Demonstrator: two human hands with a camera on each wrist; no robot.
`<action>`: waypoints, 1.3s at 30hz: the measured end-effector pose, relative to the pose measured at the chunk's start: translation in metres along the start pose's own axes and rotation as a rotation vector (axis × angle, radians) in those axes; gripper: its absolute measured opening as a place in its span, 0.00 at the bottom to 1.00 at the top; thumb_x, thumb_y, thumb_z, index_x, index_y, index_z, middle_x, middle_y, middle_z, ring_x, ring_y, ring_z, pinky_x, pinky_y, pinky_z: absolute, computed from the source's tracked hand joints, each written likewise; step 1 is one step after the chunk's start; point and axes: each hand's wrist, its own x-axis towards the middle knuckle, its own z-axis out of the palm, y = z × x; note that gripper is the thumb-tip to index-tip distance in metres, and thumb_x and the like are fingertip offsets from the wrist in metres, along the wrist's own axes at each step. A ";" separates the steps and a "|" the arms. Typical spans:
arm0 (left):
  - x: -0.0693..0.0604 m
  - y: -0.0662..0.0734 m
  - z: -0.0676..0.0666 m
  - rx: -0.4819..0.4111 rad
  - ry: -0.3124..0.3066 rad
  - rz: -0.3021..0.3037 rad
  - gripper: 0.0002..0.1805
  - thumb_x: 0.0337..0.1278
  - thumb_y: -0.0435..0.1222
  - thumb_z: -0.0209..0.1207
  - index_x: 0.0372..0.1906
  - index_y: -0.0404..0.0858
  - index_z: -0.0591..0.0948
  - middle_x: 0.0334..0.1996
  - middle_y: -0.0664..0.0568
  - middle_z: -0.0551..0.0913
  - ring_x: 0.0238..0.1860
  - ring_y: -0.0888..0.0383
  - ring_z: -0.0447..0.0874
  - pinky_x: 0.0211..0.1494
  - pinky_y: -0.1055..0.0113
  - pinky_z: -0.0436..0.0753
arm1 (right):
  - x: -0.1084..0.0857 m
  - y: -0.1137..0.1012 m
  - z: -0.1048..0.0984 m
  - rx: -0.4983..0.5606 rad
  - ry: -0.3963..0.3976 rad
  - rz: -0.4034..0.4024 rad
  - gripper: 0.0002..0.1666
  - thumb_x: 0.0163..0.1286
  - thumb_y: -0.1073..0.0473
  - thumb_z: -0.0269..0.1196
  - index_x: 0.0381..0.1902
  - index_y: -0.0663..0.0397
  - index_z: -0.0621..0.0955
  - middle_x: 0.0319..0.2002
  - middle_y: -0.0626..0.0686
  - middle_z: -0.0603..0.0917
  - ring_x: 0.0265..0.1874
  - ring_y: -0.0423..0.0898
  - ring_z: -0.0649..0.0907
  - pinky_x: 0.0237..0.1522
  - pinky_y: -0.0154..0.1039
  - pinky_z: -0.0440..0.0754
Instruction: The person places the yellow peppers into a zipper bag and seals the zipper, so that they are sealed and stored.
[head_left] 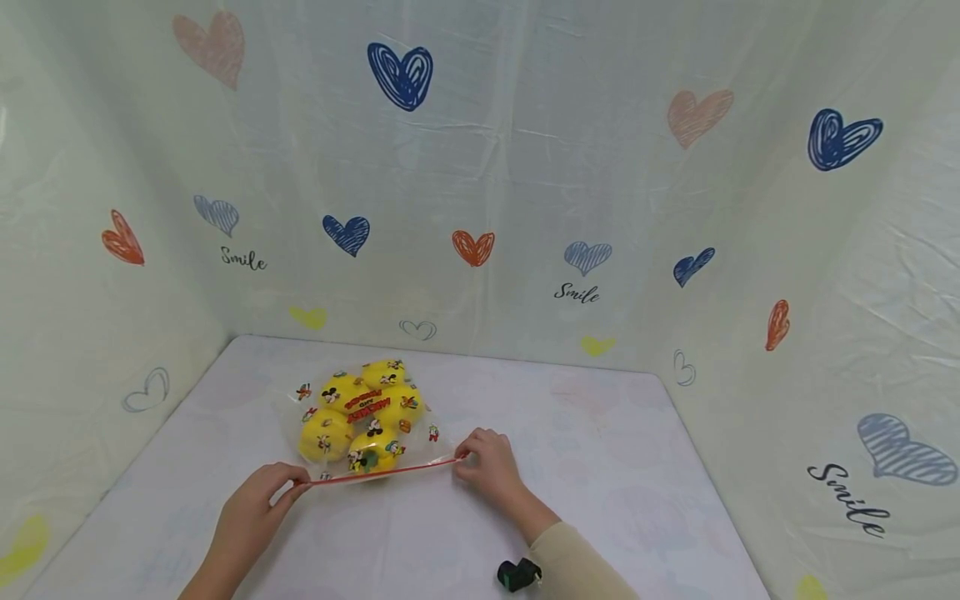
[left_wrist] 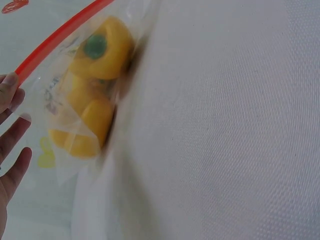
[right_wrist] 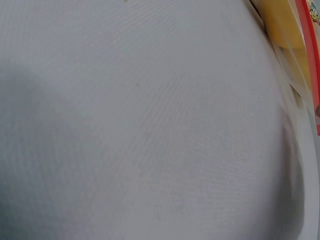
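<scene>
A clear zip bag (head_left: 438,446) printed with cartoon figures lies on the table, its red zip strip (head_left: 382,473) facing me. Inside are several rounded yellow things (head_left: 325,435); the green stem end on one in the left wrist view makes them look like yellow bell peppers (left_wrist: 112,45). My left hand (head_left: 255,504) pinches the left end of the strip between thumb and finger; in the left wrist view its other fingers (left_wrist: 17,135) are spread. The right hand (head_left: 491,471) pinches the strip's right end. The strip is stretched between both hands and appears closed along its length.
The white table (head_left: 615,475) has its far edge against a hanging curtain (head_left: 510,167) printed with hearts and "Smile". More of this curtain encloses both sides. A small black object (head_left: 519,575) sits beside the right sleeve (head_left: 581,562).
</scene>
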 end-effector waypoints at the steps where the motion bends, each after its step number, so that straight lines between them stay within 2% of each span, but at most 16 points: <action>1: 0.000 0.001 0.000 0.001 -0.003 -0.003 0.12 0.44 0.26 0.71 0.31 0.44 0.82 0.28 0.61 0.80 0.35 0.54 0.79 0.38 0.54 0.82 | 0.000 0.000 0.000 -0.002 -0.003 0.002 0.07 0.49 0.57 0.71 0.28 0.40 0.84 0.28 0.35 0.74 0.31 0.36 0.73 0.35 0.34 0.67; 6: 0.000 0.002 0.001 -0.001 0.004 0.006 0.12 0.44 0.26 0.71 0.31 0.43 0.82 0.28 0.60 0.80 0.34 0.54 0.79 0.38 0.54 0.82 | 0.001 0.000 -0.002 0.005 -0.021 0.023 0.07 0.51 0.57 0.71 0.28 0.40 0.84 0.29 0.35 0.74 0.31 0.36 0.73 0.35 0.34 0.67; 12: 0.001 0.001 0.009 0.000 0.041 0.056 0.13 0.42 0.25 0.71 0.30 0.45 0.82 0.28 0.62 0.80 0.34 0.56 0.79 0.37 0.57 0.82 | 0.006 0.003 -0.005 -0.016 -0.019 0.045 0.06 0.51 0.57 0.71 0.29 0.41 0.85 0.29 0.36 0.76 0.31 0.38 0.74 0.35 0.35 0.67; 17: 0.001 0.003 0.015 -0.020 0.046 0.083 0.15 0.41 0.24 0.72 0.30 0.46 0.82 0.29 0.64 0.79 0.34 0.57 0.79 0.37 0.59 0.83 | 0.010 0.009 -0.006 -0.031 -0.023 0.075 0.06 0.52 0.56 0.71 0.30 0.42 0.86 0.30 0.38 0.77 0.32 0.39 0.75 0.36 0.37 0.69; 21: 0.002 0.006 0.018 -0.035 0.025 0.078 0.17 0.41 0.24 0.72 0.29 0.48 0.81 0.29 0.66 0.79 0.34 0.58 0.79 0.38 0.61 0.82 | 0.013 0.013 -0.008 -0.026 -0.034 0.100 0.06 0.52 0.56 0.71 0.31 0.42 0.86 0.31 0.38 0.78 0.34 0.39 0.75 0.38 0.37 0.69; 29: 0.003 0.009 0.019 -0.061 -0.034 0.081 0.17 0.41 0.27 0.73 0.29 0.51 0.80 0.28 0.70 0.78 0.33 0.62 0.78 0.38 0.65 0.82 | 0.015 0.018 -0.014 -0.003 -0.028 0.081 0.06 0.51 0.59 0.72 0.28 0.44 0.85 0.30 0.40 0.78 0.33 0.41 0.76 0.36 0.38 0.70; 35: -0.001 0.007 0.017 -0.079 -0.107 0.079 0.18 0.36 0.33 0.77 0.37 0.48 0.84 0.34 0.67 0.81 0.39 0.62 0.79 0.44 0.60 0.83 | 0.013 0.019 -0.024 0.043 -0.093 0.116 0.10 0.55 0.58 0.72 0.37 0.47 0.86 0.32 0.41 0.80 0.35 0.41 0.77 0.39 0.39 0.71; 39: 0.000 0.008 0.012 -0.079 -0.133 0.087 0.20 0.36 0.35 0.77 0.41 0.46 0.85 0.38 0.63 0.83 0.42 0.61 0.79 0.46 0.56 0.83 | 0.010 0.016 -0.037 0.082 -0.108 0.096 0.13 0.56 0.57 0.73 0.40 0.50 0.86 0.34 0.46 0.82 0.36 0.44 0.78 0.40 0.42 0.72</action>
